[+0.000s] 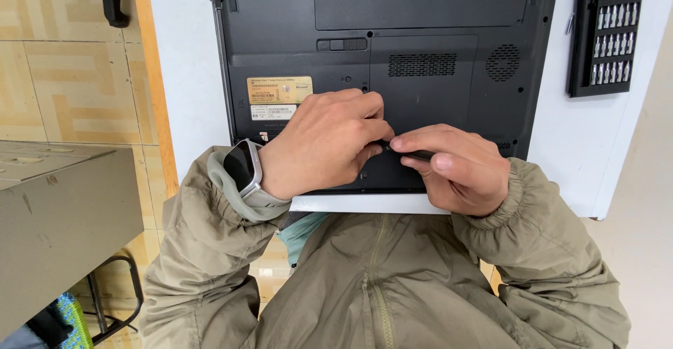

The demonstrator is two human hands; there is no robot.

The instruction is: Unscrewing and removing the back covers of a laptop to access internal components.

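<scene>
Laptop, dark grey, lay upside down on the white desk, its near edge against the person's chest. Left hand, smartwatch on the wrist, rested curled on the base panel, fingertips bunched at the panel's lower middle; whether anything sat pinched in that grip could not be told. Right hand held a slim black screwdriver, grip closed narrow around its shaft, tip aimed toward the left fingertips. Tip and any screw were hidden under the fingers.

Step in hand, by judgement: working a fastener near the front edge of the base, the left hand steadying the tool's tip.

Next move, by judgement, would call for the tip kept square in the screw head, light downward pressure, and care that a small screw did not roll off the panel.

Bit set, black tray with rows of metal bits, lay on the desk at the laptop's right, well apart from both hands.
</scene>
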